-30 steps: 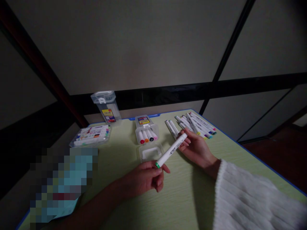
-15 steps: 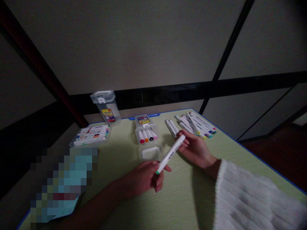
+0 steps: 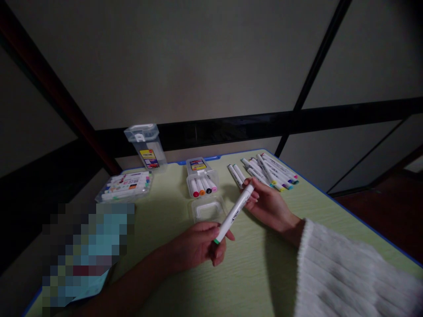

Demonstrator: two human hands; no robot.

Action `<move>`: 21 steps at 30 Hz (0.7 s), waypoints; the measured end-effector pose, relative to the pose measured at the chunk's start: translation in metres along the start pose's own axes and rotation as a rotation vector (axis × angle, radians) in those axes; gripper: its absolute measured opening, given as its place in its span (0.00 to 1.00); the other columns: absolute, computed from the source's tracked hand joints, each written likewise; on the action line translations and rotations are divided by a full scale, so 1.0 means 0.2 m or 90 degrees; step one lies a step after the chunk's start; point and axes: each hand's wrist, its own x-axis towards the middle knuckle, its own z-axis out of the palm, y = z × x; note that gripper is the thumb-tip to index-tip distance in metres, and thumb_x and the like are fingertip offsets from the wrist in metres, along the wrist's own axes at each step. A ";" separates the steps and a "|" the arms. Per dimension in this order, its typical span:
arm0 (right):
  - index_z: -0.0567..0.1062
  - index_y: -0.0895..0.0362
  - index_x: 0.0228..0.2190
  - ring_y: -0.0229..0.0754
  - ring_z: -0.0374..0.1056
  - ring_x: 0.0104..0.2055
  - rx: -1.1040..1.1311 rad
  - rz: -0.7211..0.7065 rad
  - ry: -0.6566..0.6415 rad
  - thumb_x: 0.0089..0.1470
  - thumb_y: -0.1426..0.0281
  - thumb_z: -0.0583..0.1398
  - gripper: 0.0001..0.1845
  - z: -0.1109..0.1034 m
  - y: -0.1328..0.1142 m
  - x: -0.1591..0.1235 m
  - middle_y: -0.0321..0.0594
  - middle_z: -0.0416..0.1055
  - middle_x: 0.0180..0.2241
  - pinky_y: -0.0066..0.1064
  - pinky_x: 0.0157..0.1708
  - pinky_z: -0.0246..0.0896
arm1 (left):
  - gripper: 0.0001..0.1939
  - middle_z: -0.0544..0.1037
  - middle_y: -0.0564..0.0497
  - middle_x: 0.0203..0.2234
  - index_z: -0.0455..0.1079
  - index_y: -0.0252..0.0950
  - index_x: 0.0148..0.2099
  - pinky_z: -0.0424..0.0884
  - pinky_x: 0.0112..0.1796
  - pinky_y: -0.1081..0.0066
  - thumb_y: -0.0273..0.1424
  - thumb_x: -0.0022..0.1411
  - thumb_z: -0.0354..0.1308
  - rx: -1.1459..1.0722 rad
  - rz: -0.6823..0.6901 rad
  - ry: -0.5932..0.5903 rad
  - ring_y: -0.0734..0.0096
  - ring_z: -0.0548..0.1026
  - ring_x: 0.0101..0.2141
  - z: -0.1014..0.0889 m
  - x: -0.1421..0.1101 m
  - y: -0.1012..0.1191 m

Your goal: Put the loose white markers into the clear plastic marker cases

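Two-handed: holding marker aslant, in front and to the right of box, pinching green end between thumb and fingers of left hand and white end likewise with right hand, probably for steadiness. Noting loose markers right of box, perhaps spread to show coloured ends, and clear lid just in front of box.

The near marker is white, green-ended. The tabletop is pale yellow-green, edged blue. The right sleeve is white.
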 end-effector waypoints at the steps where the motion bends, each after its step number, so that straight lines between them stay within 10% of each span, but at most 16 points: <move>1: 0.75 0.60 0.24 0.27 0.44 0.17 -0.009 0.000 -0.003 0.45 0.67 0.64 0.08 0.00 0.00 0.00 0.26 0.48 0.14 0.17 0.18 0.52 | 0.16 0.68 0.53 0.17 0.68 0.28 0.38 0.54 0.23 0.73 0.38 0.55 0.58 -0.001 0.000 -0.003 0.78 0.66 0.18 0.00 0.00 0.00; 21: 0.77 0.59 0.26 0.29 0.42 0.17 -0.106 -0.016 -0.020 0.46 0.63 0.64 0.10 0.02 0.02 -0.01 0.26 0.49 0.14 0.20 0.19 0.48 | 0.15 0.68 0.54 0.18 0.67 0.29 0.39 0.53 0.25 0.72 0.37 0.56 0.57 0.011 -0.003 -0.006 0.77 0.66 0.19 -0.01 0.00 -0.01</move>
